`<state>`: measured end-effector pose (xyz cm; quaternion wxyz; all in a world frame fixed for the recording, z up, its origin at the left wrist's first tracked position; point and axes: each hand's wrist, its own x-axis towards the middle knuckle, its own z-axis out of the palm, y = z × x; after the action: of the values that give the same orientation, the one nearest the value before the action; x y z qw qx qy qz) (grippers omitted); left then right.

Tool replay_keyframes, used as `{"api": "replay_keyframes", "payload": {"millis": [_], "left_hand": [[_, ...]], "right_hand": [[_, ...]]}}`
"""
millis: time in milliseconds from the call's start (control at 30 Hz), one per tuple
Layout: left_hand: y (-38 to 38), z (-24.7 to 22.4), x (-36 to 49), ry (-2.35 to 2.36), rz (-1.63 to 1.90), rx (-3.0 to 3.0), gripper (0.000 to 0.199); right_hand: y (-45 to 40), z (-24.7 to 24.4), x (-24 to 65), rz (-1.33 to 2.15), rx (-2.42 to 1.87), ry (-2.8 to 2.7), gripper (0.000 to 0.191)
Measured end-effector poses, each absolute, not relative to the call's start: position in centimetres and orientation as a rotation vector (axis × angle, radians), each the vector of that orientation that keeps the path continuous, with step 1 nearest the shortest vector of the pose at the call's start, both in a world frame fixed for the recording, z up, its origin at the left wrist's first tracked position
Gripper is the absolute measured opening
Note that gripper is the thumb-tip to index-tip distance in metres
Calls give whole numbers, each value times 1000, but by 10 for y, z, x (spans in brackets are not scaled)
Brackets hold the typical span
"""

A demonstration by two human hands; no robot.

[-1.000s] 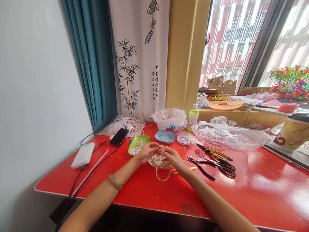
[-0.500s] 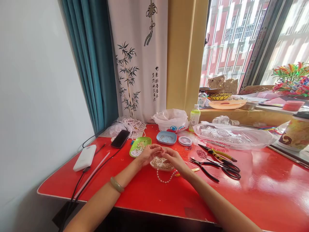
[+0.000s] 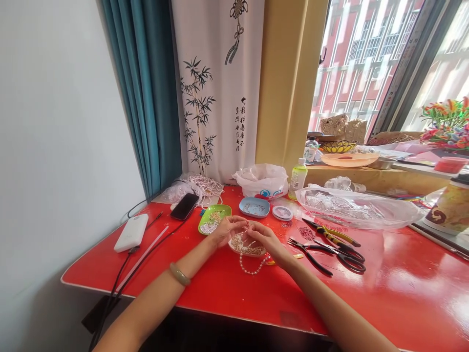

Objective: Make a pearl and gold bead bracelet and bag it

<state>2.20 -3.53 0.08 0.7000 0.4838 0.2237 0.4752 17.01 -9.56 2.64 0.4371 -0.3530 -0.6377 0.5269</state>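
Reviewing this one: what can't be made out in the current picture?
All in the head view:
- What the left hand and right hand pinch, if anything: too small to tell.
- Far part of the bead tray: hidden by both hands.
- Right end of the strand: lost near the right hand.
- Middle of the yellow stick: behind the right wrist.
- Cup: cut off by the right edge.

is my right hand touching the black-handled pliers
Apart. The head view shows it: a strip of red tabletop is visible between the right hand and the tips of the black-handled pliers.
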Motion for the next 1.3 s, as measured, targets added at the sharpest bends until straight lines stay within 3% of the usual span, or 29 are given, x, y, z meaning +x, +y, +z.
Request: {"api": "replay_keyframes", "payload": {"millis": [500, 1300], "left_hand": [[-39, 5, 22, 516, 1038, 1106, 22], [-38, 4, 20, 541, 1052, 1178, 22]], "right_hand": [[-89, 22, 172, 1283, -839, -1679, 33], [-87, 21, 174, 1314, -889, -1587, 28]]}}
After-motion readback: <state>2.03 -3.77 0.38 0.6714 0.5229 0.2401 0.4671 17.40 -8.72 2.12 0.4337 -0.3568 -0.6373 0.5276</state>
